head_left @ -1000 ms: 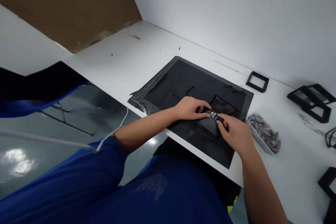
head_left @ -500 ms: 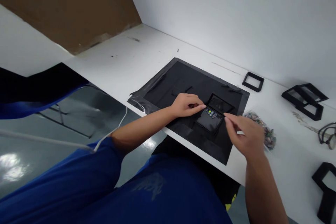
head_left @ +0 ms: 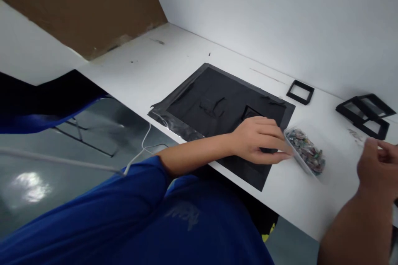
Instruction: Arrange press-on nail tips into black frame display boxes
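Observation:
My left hand (head_left: 261,138) reaches over the black mat, fingers stretched forward and thumb apart, with nothing visible in it. Its fingertips are close to the left rim of a clear plastic box (head_left: 306,151) full of small, mixed-coloured pieces; whether they touch it I cannot tell. Beneath this hand lies a thin black frame case (head_left: 248,111), mostly hidden, with only its far corner showing. At the right edge of the view my right hand (head_left: 377,169) has its fingers curled together. What lies between them, if anything, is hidden.
The black mat (head_left: 199,107) covers the front middle of the white table (head_left: 124,83). A square black frame (head_left: 300,92) lies behind the box, and several overlapping black frames (head_left: 365,114) lie farther right. A white cable (head_left: 144,143) hangs by the front edge.
Both hands have left the opened case they were pinching. My left hand moved right, over the case and up to the plastic box. My right hand swung far right, where eyeglasses lay.

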Available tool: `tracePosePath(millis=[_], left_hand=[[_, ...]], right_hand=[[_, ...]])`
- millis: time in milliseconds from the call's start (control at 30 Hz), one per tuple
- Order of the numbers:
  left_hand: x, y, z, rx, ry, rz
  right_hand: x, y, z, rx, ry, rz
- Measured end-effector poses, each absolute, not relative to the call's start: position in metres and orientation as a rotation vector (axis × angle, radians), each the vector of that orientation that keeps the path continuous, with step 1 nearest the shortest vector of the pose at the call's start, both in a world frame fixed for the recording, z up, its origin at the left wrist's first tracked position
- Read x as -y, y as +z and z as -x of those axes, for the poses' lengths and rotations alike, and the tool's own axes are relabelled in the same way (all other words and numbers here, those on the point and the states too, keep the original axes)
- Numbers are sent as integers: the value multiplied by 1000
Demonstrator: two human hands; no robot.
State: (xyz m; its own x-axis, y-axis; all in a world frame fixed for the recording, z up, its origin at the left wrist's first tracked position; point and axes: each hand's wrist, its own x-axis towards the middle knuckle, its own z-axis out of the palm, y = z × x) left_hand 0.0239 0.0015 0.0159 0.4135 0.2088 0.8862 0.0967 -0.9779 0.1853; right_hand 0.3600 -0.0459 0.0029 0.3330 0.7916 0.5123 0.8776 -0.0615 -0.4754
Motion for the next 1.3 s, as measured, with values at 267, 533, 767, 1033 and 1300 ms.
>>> tracePosePath(millis=[267,533,767,1033,1300], left_hand=[[2,-14,-60,-345,1398,-2808],[4,-17,-52,-458,1011,-2973],[9,-14,-43,-661,1168,-2950],[14,-22,-45,-789,888,-2965],[19,-21,-47,-853,912,-2931]], right_hand=[[37,-10,-328,1577,64,1996],[43,-3,-305,1895,291,1761],[47,5,-306,2030,158,1661],[53,9,-303,2041,52,1746],[51,8,-300,2016,42,1753]])
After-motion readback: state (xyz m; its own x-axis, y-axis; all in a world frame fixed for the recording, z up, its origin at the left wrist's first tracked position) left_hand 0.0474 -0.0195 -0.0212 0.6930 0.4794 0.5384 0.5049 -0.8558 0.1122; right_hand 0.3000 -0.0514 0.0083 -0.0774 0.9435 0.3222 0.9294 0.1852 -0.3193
